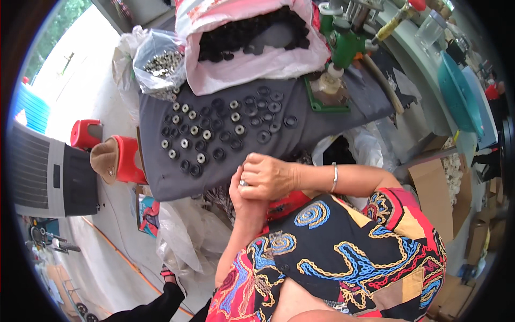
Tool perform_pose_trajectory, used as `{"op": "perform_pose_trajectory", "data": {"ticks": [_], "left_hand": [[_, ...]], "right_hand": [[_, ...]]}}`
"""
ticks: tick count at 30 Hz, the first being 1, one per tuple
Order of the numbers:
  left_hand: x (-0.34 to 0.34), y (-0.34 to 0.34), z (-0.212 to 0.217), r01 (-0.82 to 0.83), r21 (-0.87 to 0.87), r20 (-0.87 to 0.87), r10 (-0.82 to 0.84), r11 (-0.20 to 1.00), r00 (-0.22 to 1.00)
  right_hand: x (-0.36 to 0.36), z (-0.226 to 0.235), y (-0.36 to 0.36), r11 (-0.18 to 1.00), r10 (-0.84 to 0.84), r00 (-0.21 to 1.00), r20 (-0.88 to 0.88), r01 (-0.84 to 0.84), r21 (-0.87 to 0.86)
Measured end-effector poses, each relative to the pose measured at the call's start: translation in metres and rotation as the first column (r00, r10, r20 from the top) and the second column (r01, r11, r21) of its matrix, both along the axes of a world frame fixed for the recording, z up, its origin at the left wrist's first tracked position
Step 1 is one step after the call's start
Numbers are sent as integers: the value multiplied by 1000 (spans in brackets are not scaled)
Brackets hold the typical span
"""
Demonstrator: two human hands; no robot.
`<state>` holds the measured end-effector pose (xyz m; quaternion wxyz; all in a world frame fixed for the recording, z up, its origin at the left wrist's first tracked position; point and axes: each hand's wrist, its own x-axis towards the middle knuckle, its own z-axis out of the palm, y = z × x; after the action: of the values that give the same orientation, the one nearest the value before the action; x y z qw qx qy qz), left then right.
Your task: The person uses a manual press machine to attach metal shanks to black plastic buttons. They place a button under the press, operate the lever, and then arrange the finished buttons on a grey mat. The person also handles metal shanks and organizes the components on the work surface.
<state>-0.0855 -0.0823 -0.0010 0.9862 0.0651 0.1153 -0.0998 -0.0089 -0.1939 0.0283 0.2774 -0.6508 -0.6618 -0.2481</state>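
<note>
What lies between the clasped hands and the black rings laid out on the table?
In the head view, only bare dark grey cloth lies between the hands and the nearest black rings; nothing else sits on that strip.

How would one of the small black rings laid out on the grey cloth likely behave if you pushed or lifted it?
Each black ring lies flat on the grey cloth, so it would probably slide rather than roll. It looks small, likely light. The soft cloth would probably slow it.
</note>
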Motion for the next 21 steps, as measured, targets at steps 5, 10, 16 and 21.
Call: {"op": "perform_pose_trajectory", "data": {"ticks": [5, 10, 16, 21], "left_hand": [[5, -16, -7, 61, -71, -54, -65, 996, 996], [0, -33, -29, -19, 183, -17, 23, 983, 1000], [4, -23, -21, 190, -41, -181, -194, 981, 964], [5, -19, -14, 117, 91, -267, -89, 989, 960]], "right_hand": [[-3, 1, -21, 999, -28, 998, 52, 30, -33], [-3, 13, -32, 998, -40, 999, -25, 38, -41], [14, 15, -71, 923, -346, 887, -306, 380, 59], [40, -9, -112, 727, -676, 511, -531, 580, -368]]}}
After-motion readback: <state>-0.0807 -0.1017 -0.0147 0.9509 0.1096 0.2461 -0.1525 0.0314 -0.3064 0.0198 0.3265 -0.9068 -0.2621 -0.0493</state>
